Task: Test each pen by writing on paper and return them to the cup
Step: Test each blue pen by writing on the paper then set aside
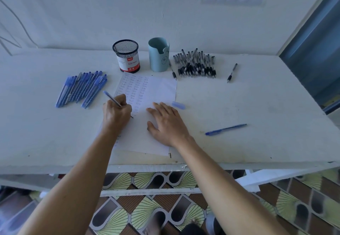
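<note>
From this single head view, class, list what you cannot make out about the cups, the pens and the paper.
Head view: the lower inside of the light blue plastic cup is hidden by its own wall.
The rows of writing on the white paper sheet are too small to read.
The left hand, gripping a blue pen, covers the line being written.
The pile of black pens overlaps; no count possible.

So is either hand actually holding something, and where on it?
The left hand grips a blue pen low on its barrel, near the writing tip. The right hand holds nothing; it rests flat on the paper.
</note>
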Motion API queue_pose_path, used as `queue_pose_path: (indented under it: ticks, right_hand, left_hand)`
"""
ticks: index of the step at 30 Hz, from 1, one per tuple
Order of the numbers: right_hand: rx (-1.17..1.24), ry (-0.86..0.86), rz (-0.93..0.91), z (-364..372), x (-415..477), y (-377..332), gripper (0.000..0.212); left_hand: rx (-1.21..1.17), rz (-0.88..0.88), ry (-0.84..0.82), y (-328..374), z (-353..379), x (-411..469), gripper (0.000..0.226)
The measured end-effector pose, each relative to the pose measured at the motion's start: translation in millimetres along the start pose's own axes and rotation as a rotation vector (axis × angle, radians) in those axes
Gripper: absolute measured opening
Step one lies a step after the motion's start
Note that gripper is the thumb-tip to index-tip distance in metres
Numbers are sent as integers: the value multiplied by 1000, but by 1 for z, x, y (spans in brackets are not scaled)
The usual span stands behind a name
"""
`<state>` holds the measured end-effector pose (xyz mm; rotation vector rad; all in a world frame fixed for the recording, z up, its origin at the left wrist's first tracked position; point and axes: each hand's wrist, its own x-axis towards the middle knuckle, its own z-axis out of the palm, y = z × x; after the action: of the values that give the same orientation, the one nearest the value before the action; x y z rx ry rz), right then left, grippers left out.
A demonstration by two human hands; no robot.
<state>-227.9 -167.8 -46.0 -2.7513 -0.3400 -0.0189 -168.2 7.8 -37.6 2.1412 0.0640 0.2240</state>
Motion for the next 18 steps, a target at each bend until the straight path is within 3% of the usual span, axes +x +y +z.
queue_pose_path:
  ticks: [18]
  right_hand:
    - [12, -3, 2, -1, 1, -1, 54]
  left_hand:
    - [2, 19, 7, 5, 1, -2, 33]
